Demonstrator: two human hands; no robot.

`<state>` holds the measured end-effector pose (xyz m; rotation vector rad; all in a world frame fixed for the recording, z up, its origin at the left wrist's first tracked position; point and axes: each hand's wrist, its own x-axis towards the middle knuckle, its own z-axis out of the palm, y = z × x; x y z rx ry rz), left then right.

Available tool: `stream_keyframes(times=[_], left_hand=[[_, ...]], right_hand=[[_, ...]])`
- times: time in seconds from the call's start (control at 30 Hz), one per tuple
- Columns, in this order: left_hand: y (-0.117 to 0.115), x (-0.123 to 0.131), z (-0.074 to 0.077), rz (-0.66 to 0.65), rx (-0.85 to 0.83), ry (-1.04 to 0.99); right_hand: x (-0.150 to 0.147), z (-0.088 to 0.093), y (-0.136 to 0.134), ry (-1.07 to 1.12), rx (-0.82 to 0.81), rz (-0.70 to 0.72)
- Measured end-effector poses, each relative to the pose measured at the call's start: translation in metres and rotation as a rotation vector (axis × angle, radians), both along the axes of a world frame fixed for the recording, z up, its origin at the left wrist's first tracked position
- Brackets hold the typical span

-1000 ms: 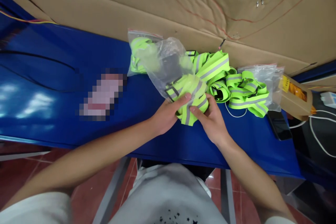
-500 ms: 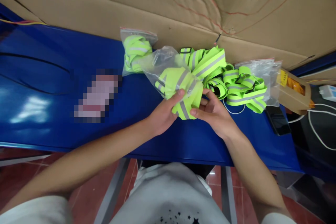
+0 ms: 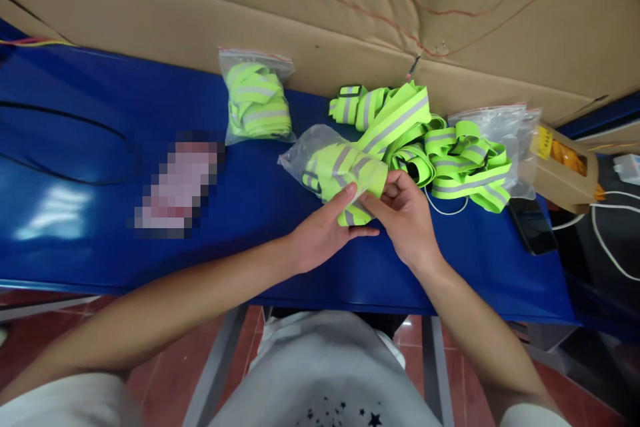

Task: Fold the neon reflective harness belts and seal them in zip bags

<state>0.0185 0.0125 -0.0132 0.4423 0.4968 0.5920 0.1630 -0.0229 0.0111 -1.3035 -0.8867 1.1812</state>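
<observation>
Between my hands is a folded neon-yellow reflective strap (image 3: 333,163) with grey stripes, partly inside a clear plastic bag (image 3: 296,155). My left hand (image 3: 325,230) grips the bagged bundle from the near left, thumb on top and some fingers hidden underneath. On the right side, my right hand (image 3: 405,217) pinches the bundle's edge, its thumb close to the left thumb. Just beyond lie loose reflective straps (image 3: 395,123) in a pile, with another tangled strap (image 3: 470,167) to the right. A filled zip bag (image 3: 257,97) of the same strap rests at the back left.
Clear empty bags (image 3: 523,147) lie beside a cardboard box (image 3: 570,163) at the right. A black phone (image 3: 533,227) sits near the table's right end. A blurred-out pinkish item (image 3: 177,187) and a black cable (image 3: 65,110) are on the blue table (image 3: 215,227). Behind stands a brown-covered panel (image 3: 200,7).
The bag's loose end has dropped toward the table, away from the filled zip bag. My right hand has shifted slightly left over the bundle, and the left hand has moved slightly lower.
</observation>
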Motion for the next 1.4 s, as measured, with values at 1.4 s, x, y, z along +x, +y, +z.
stream_keyframes(times=[1.4], left_hand=[[0.013, -0.046, 0.028, 0.081, 1.865, 0.813]], right_hand=[[0.031, 0.055, -0.05, -1.137, 0.612, 0.412]])
